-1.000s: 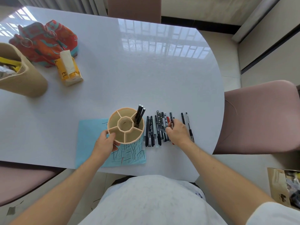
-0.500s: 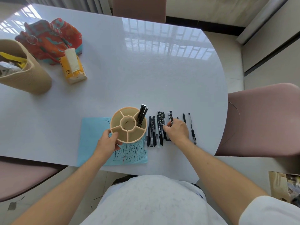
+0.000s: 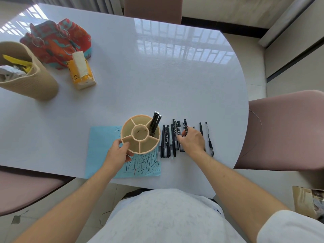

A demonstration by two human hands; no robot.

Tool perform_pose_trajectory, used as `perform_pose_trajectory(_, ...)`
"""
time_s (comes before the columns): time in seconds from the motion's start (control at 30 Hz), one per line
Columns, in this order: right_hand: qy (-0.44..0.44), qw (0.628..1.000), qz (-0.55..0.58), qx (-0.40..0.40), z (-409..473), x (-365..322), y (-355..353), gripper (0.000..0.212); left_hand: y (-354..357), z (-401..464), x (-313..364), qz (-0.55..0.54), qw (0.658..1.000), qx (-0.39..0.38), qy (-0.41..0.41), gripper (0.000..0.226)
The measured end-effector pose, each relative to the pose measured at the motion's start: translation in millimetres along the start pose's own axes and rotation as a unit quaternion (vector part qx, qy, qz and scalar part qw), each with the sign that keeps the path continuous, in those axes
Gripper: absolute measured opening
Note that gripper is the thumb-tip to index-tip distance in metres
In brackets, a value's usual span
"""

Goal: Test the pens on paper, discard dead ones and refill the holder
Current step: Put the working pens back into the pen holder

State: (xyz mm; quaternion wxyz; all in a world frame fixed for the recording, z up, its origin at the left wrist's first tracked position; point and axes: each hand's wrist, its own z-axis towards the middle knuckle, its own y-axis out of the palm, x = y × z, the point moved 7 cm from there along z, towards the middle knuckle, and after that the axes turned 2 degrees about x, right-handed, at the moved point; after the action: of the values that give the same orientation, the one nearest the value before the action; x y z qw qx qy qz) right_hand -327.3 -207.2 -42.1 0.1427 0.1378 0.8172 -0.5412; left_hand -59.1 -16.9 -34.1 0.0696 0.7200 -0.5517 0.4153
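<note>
A tan round pen holder (image 3: 140, 135) with several compartments stands on a light blue paper (image 3: 105, 148) covered in scribbles. Three black pens (image 3: 155, 122) stick up from its right compartment. My left hand (image 3: 119, 151) grips the holder's near-left rim. Right of the holder, several pens (image 3: 167, 141) lie in a row on the white table (image 3: 157, 76). My right hand (image 3: 192, 140) rests on the middle of that row, fingers curled onto a patterned pen (image 3: 185, 128); its grip is partly hidden. Two more pens (image 3: 208, 137) lie just right of the hand.
A tan woven basket (image 3: 26, 78) with scraps stands at the far left. Beside it are a colourful cloth bag (image 3: 57, 41) and a yellow tissue pack (image 3: 81, 72). Pink chairs (image 3: 287, 128) stand around the table. A brown paper bag (image 3: 308, 200) sits on the floor at right.
My right hand has shifted slightly left along the pen row, fingers closing over the patterned pens. My left hand keeps hold of the holder.
</note>
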Motion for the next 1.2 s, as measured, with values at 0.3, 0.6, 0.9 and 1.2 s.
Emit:
perform_pose_trajectory(0.3, -0.009, 0.999, -0.048, 0.01, 1.2, 0.0, 3.9, 0.026, -0.4, 0.4, 0.4, -0.004, 1.0, -0.001, 0.001, 0.02)
perform_pose_trajectory(0.6, -0.006, 0.991, -0.128, -0.037, 8.5, -12.0, 6.9, 0.026, 0.0, -2.9, 1.5, -0.001, 1.0, -0.003, 0.001, 0.02)
perform_pose_trajectory(0.9, 0.027, 0.995, 0.055, -0.078, 13.1, 2.4, -2.2, 0.025, 0.2, -5.0, 0.6, -0.004, 1.0, -0.006, 0.001, 0.022)
perform_pose_trajectory(1.2, 0.051, 0.979, 0.182, -0.08, 9.8, 23.4, -4.6, 0.015, 0.8, -5.4, 4.3, -0.003, 1.0, -0.01, -0.002, 0.023)
